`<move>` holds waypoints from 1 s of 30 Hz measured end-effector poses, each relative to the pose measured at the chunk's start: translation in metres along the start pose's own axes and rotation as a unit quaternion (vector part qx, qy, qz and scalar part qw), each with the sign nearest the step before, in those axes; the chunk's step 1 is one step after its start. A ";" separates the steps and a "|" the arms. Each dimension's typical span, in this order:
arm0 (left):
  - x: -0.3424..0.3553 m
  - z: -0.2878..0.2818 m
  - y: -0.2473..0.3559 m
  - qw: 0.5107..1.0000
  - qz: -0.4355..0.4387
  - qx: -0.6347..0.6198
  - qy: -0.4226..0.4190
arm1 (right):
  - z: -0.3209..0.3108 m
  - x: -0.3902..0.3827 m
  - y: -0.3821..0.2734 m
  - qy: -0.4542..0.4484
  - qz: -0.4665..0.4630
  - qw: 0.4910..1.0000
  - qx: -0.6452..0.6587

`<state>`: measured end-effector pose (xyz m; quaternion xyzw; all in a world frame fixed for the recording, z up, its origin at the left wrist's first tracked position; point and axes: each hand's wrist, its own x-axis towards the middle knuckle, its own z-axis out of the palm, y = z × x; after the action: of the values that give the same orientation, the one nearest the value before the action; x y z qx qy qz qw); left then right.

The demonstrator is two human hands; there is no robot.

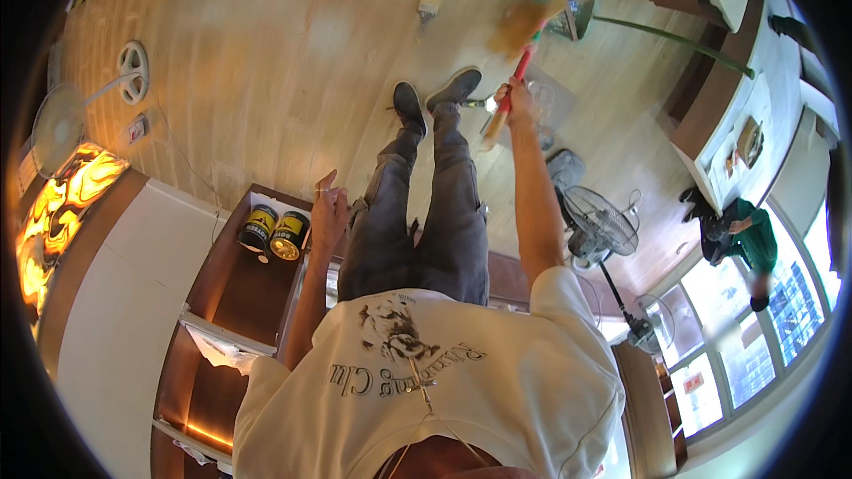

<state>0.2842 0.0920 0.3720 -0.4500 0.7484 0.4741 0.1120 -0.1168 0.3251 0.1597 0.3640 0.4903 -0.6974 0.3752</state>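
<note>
My right hand (522,105) is closed round the red handle of a short broom (525,60). The broom's tan bristles (522,28) are smeared by motion beyond the hand, and its wooden handle end sticks out on the near side. Close to the bristles is a green dustpan (579,5) with a long green handle slanting off to the right. My left hand (329,211) hangs beside my left leg with its fingers apart and nothing in it. Nearest to it are two paint cans (287,236), dark and yellow, in a brown shelf compartment.
A loose brush head (429,2) lies on the wood-look floor (266,53) ahead of my shoes. Fans stand at the left (59,129) and right (600,220). A counter (754,115) runs along the right, where a person in green (754,235) is near the windows.
</note>
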 end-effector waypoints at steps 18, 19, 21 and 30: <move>0.021 0.015 -0.017 0.999 -0.027 -0.015 -0.041 | 0.005 -0.032 0.048 -0.052 0.054 0.996 0.053; 0.025 0.022 -0.022 0.999 -0.021 -0.004 -0.042 | 0.018 -0.065 0.043 -0.045 0.014 0.999 0.003; 0.053 0.042 -0.030 0.999 -0.004 0.015 -0.045 | 0.025 -0.115 0.039 -0.014 -0.030 0.997 -0.070; 0.318 0.207 -0.076 0.992 0.011 -0.059 -0.112 | 0.012 -0.162 0.093 -0.017 -0.063 0.987 -0.146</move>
<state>0.1091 0.0684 0.0280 -0.3918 0.7071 0.5656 0.1630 0.0368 0.3184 0.2670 0.2618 0.6020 -0.6471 0.3877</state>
